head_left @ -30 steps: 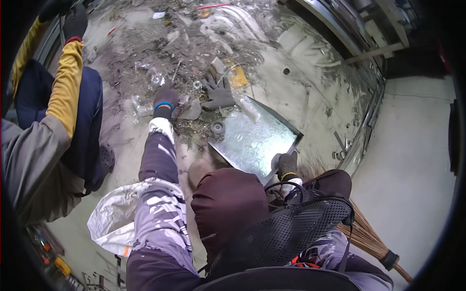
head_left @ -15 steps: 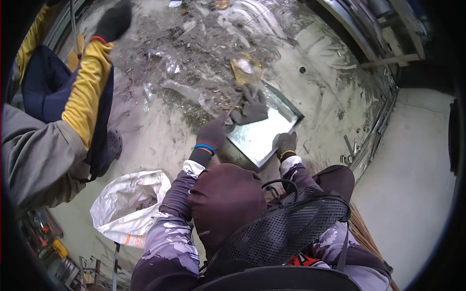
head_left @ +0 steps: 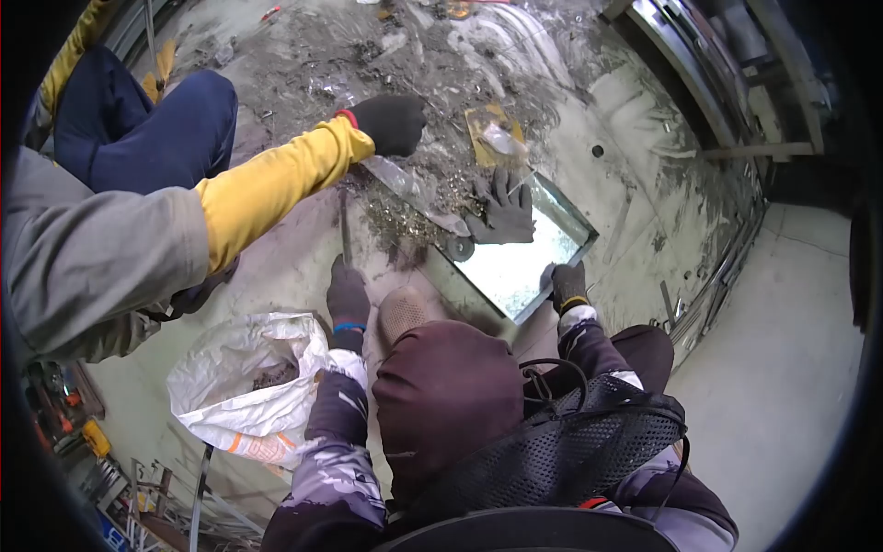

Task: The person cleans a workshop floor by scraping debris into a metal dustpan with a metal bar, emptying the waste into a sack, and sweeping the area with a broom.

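Shiny tray point(head_left: 526, 283) against right fingers point(head_left: 560, 276)

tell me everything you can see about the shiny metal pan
The pan looks like sheet metal: four-sided, shallow, with raised sides and a bright base washed out by glare. It sits askew at the floor, though whether it lies flat is unclear. The gloved right hand holds its near right edge; a loose grey glove overlaps its far left part.

Obstacles about my left hand point(head_left: 349, 299): a co-worker's yellow sleeve point(head_left: 276, 189) crossing the way forward, the white sack point(head_left: 221, 396) near on the left, the metal pan point(head_left: 529, 276) rightward. Free passage: pale floor point(head_left: 635, 267) between my right hand point(head_left: 569, 287) and the metal strips point(head_left: 717, 271).
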`<state>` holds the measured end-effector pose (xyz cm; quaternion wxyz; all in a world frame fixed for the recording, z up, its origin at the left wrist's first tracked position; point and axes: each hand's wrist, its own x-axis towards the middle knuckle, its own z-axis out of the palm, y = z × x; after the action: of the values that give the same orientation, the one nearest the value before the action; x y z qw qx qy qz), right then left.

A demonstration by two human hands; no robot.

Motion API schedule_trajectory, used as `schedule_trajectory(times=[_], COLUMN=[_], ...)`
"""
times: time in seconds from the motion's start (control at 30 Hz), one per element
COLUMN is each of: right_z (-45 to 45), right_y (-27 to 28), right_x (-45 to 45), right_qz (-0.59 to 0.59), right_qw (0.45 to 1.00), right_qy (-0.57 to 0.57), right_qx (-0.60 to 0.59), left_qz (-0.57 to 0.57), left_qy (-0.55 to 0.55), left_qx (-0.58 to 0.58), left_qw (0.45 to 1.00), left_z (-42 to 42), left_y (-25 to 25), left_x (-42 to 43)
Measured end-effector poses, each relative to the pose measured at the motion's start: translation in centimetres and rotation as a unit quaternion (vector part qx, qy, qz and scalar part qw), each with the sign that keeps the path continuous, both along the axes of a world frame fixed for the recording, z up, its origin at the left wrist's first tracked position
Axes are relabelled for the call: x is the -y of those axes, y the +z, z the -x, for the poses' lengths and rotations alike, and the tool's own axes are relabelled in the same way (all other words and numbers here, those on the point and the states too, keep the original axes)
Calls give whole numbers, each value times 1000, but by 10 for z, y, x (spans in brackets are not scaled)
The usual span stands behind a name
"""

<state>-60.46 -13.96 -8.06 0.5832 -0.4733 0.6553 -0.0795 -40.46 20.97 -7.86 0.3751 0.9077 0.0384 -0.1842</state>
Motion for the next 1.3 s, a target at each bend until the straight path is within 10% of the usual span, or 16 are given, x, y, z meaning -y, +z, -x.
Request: schedule_trajectory(times=[0.1,0.2,0.33,0.63,0.77,0.87,1.0,1.3], right_z=[20,100,98,49,45,49,50,70], right_y=[-9,-149,-118,-43,-34,-39,-28,-80], right_x=[-3,24,5,-14,-21,-14,-13,-18], right_qz=[18,188,237,-83,-37,58,212,217], right_qw=[999,965,923,991,992,885,504,617], right_qy=[24,184,304,99,86,409,779,706], right_qx=[12,7,2,-22,-79,-213,-307,-272], left_qz=[-211,-210,-142,-92,-118,-49,-19,-93], left_qy=[-164,-269,-246,-342,-294,-185,-174,-380], left_qx=[71,93,-94,-31,-6,-21,31,51], left_qw=[961,935,954,935,949,981,984,919], left_z=[13,17,20,32,36,53,55,44], left_y=[-41,-45,15,53,72,95,99,100], left_x=[-8,18,61,65,64,62,61,44])
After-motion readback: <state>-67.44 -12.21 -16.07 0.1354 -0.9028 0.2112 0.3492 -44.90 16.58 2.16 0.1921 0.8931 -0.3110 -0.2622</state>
